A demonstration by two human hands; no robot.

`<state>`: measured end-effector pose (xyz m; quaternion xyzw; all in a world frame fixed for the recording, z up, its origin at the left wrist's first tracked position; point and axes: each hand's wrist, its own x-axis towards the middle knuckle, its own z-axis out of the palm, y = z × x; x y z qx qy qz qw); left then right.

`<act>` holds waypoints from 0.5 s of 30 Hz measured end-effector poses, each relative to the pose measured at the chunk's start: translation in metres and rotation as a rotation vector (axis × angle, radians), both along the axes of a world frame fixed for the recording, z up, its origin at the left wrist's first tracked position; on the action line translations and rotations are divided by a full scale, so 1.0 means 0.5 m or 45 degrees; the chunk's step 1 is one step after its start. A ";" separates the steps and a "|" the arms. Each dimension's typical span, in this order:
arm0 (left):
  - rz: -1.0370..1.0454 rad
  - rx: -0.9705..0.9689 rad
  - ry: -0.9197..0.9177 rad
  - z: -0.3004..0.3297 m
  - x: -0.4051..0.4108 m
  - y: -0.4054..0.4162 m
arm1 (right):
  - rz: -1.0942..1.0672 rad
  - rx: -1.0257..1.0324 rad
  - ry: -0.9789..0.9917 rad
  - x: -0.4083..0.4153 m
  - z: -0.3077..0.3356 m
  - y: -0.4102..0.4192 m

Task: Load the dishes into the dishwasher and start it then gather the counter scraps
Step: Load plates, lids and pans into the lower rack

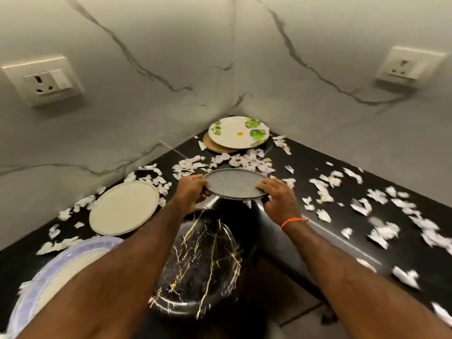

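A grey speckled plate hovers above the corner of the black counter, held level by both hands. My left hand grips its left rim with the thumb on top. My right hand grips its right rim, fingers curled over the edge. Below my arms lies a black plate with gold veins. A cream plate rests on the counter at left, and a lavender-rimmed plate sits nearer me. In the far corner a leaf-patterned white plate lies on a gold plate.
Torn white paper scraps are strewn across the whole counter, thick behind the held plate and along the right side. Marble walls meet in the corner, with a wall socket at left and another at right.
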<state>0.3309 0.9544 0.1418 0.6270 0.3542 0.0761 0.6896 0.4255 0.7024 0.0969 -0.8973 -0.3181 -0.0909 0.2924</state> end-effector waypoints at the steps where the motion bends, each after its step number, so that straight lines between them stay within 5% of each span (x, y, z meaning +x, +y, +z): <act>1: -0.060 -0.014 -0.021 0.004 -0.001 -0.032 | -0.051 0.039 -0.020 -0.014 0.000 -0.039; 6: -0.325 0.265 -0.157 0.019 0.022 -0.209 | -0.269 0.140 -0.103 -0.109 0.024 -0.262; 15: -1.354 0.840 -0.625 0.045 -0.005 -0.608 | -0.776 0.183 -0.044 -0.378 0.036 -0.683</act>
